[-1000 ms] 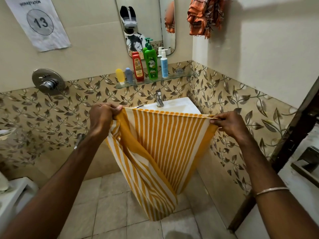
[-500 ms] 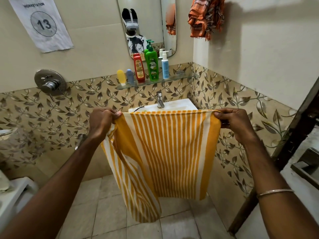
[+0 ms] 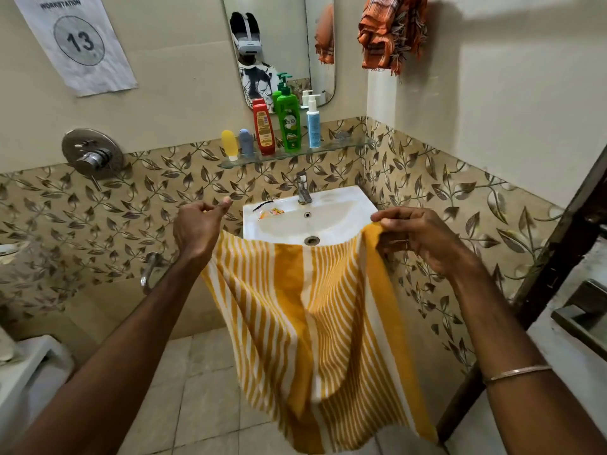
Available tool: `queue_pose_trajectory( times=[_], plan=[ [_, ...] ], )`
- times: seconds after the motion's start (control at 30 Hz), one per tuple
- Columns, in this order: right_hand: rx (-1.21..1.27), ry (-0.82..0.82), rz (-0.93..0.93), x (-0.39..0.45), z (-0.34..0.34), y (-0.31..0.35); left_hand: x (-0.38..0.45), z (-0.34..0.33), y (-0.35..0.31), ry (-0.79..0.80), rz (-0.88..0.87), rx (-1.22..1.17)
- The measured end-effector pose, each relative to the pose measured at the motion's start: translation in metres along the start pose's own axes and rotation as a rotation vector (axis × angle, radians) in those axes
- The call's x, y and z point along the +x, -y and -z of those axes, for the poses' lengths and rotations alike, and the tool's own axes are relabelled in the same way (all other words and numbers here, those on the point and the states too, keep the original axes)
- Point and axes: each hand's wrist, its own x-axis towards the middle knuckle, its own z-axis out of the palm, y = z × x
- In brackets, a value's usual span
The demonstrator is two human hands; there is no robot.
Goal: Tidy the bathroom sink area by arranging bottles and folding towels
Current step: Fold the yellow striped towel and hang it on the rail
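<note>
I held the yellow striped towel (image 3: 315, 320) up in front of the sink (image 3: 315, 218), its top edge sagging between my hands and the rest hanging toward the floor tiles. My right hand (image 3: 423, 238) pinched one top corner in its fingers; my left hand (image 3: 200, 224) was clenched at the other, the cloth running behind it. I judged this the folding step, barely begun. The bottles already stood in a row on the glass shelf (image 3: 348, 147). The next move called for bringing the two corners together so the edges met evenly.
</note>
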Motion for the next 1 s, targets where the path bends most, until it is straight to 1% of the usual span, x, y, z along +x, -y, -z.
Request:
queue_pose_trajectory(
  times=[0.07, 0.2, 0.27, 0.37, 0.43, 0.5, 0.63, 0.7, 0.87, 0.93, 1.0],
  plan=[
    [-0.038, 0.081, 0.041, -0.002, -0.009, 0.004, -0.002, -0.004, -0.001, 0.036, 0.025, 0.001],
    [-0.17, 0.08, 0.166, -0.002, -0.032, 0.013, -0.005, -0.012, -0.009, 0.083, 0.061, -0.08],
    [-0.246, 0.106, 0.212, 0.0, -0.045, 0.018, -0.01, -0.017, -0.015, 0.124, 0.071, -0.159],
    [-0.368, 0.179, 0.285, 0.002, -0.069, 0.022, -0.022, -0.022, -0.029, 0.229, 0.085, -0.3],
    [-0.347, 0.222, 0.281, 0.006, -0.085, 0.02, -0.032, -0.024, -0.041, 0.302, 0.081, -0.354],
    [-0.263, 0.281, 0.254, 0.01, -0.1, 0.018, -0.043, -0.024, -0.054, 0.378, 0.06, -0.407],
    [-0.153, 0.357, 0.252, 0.017, -0.124, 0.015, -0.062, -0.023, -0.075, 0.455, -0.009, -0.524],
    [-0.152, 0.332, 0.246, 0.018, -0.13, 0.016, -0.066, -0.021, -0.08, 0.476, -0.018, -0.554],
    [-0.178, 0.248, 0.226, 0.018, -0.13, 0.016, -0.068, -0.011, -0.075, 0.522, -0.039, -0.489],
    [-0.161, 0.219, 0.224, 0.017, -0.125, 0.015, -0.064, -0.003, -0.07, 0.597, -0.004, -0.468],
    [-0.103, 0.166, 0.207, 0.016, -0.117, 0.016, -0.059, 0.009, -0.065, 0.748, 0.046, -0.465]
  ],
)
